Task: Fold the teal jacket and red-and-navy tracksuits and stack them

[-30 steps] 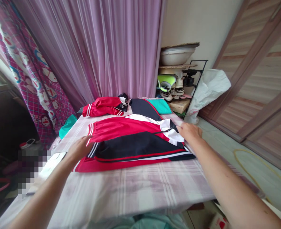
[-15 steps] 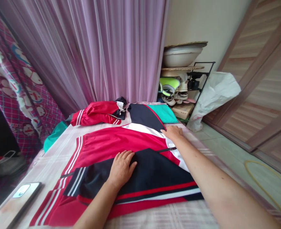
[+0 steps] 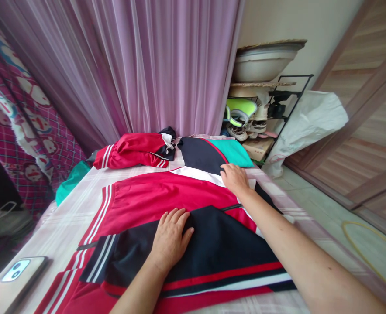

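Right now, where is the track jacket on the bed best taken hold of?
Probably the free upper edge of the navy panel, pinched from the near side by the left hand. That panel lies folded over the red body, so its edge looks easiest to lift, while the rest lies flat on the bed.

Red, navy and white track jacket (image 3: 153, 196) lies flat, slightly rumpled. Left hand (image 3: 171, 237) presses palm-down at the edge of its navy panel (image 3: 219, 244), fingers spread. Right hand (image 3: 234, 179) rests further up by the white shoulder area (image 3: 196, 175), just above the zip (image 3: 232, 207). White-striped red sleeve (image 3: 98, 213) lies left of left hand.
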